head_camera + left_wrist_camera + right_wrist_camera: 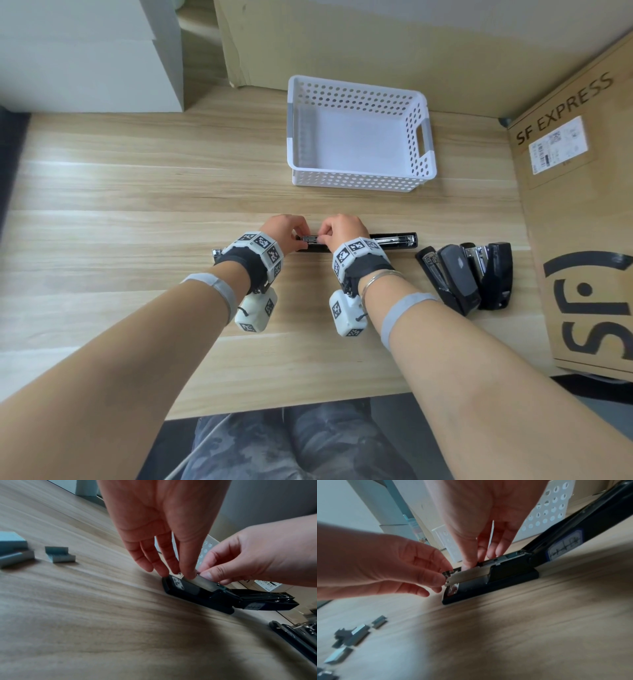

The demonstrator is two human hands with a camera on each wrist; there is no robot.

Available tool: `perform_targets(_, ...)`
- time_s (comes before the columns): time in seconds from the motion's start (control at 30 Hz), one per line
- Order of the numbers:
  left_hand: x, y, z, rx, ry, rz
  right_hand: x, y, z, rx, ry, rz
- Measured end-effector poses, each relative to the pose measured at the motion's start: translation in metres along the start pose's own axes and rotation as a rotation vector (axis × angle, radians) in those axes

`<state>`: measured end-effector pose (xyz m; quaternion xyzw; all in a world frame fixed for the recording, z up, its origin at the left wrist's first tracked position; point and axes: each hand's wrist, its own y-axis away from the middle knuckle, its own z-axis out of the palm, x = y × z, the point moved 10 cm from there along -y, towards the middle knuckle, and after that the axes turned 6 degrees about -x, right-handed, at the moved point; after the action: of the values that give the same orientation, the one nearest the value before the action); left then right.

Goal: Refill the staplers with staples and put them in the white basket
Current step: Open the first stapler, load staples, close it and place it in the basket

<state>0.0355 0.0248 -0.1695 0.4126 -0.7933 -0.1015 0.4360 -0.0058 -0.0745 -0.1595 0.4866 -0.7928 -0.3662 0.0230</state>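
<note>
A black stapler [394,241] lies swung open flat on the wooden table, its silver magazine [204,584] facing up. My left hand [291,233] pinches the front tip of that magazine [453,577] between thumb and forefinger. My right hand [334,231] comes down from above, and its thumb and fingertips [205,574] pinch the magazine's top edge just behind the left. Whether a staple strip sits between the fingers is hidden. The white perforated basket [359,185] stands behind the hands and holds nothing. Loose staple strips [60,555] lie on the table to the left.
Two more black staplers [459,274] lie open, side by side, right of my right wrist. A large SF Express cardboard box [582,205] closes off the right side. A white cabinet [85,61] stands at the back left, and cardboard lines the back.
</note>
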Motion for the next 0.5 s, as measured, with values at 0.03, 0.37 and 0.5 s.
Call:
perform_targets(0.03,0.0,0.0,0.0,0.001,-0.006,-0.003,0.003,0.0,0.0,-0.008,0.004,0.018)
perform_targets(0.37,-0.048,0.015,-0.029,0.024,-0.06,-0.142,0.005,0.011,-0.017,0.094,0.055,0.033)
perform_targets(0.5,-0.076,0.027,-0.04,-0.018,-0.178,-0.224,-0.002,0.012,-0.013,0.09,0.062,0.018)
